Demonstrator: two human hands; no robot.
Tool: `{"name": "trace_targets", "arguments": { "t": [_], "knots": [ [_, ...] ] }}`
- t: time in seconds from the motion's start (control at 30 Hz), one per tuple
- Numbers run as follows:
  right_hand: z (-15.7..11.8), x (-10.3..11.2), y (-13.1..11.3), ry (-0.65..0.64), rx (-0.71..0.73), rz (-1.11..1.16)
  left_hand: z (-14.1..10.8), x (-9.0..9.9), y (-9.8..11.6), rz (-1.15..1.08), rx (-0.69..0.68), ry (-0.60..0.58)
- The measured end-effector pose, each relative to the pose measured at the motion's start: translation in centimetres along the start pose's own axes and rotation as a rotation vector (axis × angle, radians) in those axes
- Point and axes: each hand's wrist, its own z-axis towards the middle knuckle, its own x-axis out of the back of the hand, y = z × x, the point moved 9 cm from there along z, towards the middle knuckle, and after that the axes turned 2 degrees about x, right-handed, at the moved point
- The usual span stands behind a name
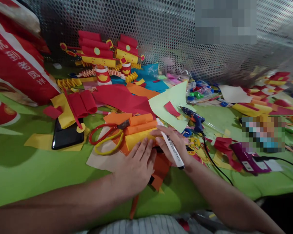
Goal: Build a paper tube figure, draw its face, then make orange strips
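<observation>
Near the middle of the green table lies a craft piece of rolled paper: a yellow roll (136, 137) in front of two orange rolls (141, 123). My left hand (136, 164) rests its extended fingers on the yellow roll's front edge. A white marker (171, 148) is gripped in my right hand (174, 143), its dark end toward me and its other end by the rolls' right side. Scissors with red and yellow handles (107, 139) lie just left of the rolls. Orange paper (161, 169) sits beneath and beside my hands.
A black phone (67, 138) lies left under red and yellow paper pieces. Right of my hands are a blue glue gun (195, 118) with a black cord and a purple power strip (250, 159). Finished paper figures (97, 57) stand behind, before a perforated metal panel (146, 29).
</observation>
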Motion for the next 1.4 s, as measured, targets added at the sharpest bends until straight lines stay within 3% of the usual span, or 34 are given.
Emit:
{"name": "trace_targets", "arguments": {
  "t": [0.23,0.4,0.67,0.87,1.1,1.4],
  "knots": [
    [-0.1,0.0,0.8,0.011,-0.075,0.005,0.5,-1.8,-0.1,-0.109,0.002,-0.097],
    [-0.5,0.1,2.4,0.03,-0.222,0.103,0.9,-2.6,0.1,-0.152,0.04,-0.197],
    [-1.3,2.9,3.7,0.283,-0.307,0.304,0.8,-2.0,0.3,-0.121,0.055,-0.086],
    [-1.4,3.3,4.0,0.389,-0.374,0.385,0.4,-1.9,0.4,-0.1,0.037,-0.026],
    [-0.6,2.4,1.6,0.272,-0.292,0.122,0.1,-2.1,0.5,-0.096,0.037,-0.045],
    [-0.3,-0.1,0.2,0.133,-0.245,0.052,0.0,-2.5,0.9,-0.144,0.018,-0.073]
  ]
}}
